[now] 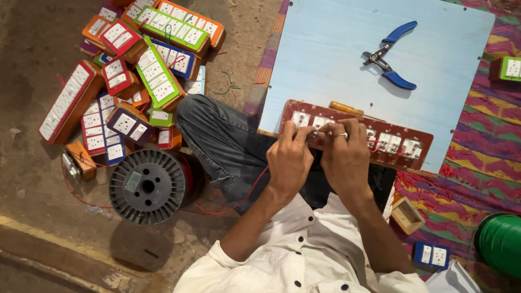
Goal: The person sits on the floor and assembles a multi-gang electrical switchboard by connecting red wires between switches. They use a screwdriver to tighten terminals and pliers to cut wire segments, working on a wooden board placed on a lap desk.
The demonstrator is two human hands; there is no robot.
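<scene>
Fingers of my left hand and right hand pinch red wire on the brown switch board; blue pliers lie apart.

The switchboard is dark red-brown with white sockets and red wires, lying on a pale blue board. The pliers have blue handles. The rug is striped pink, purple, green and yellow. The shirt is cream with dark buttons, the trousers grey-blue. The spool is dark grey with red wire, and another spool is green.
</scene>
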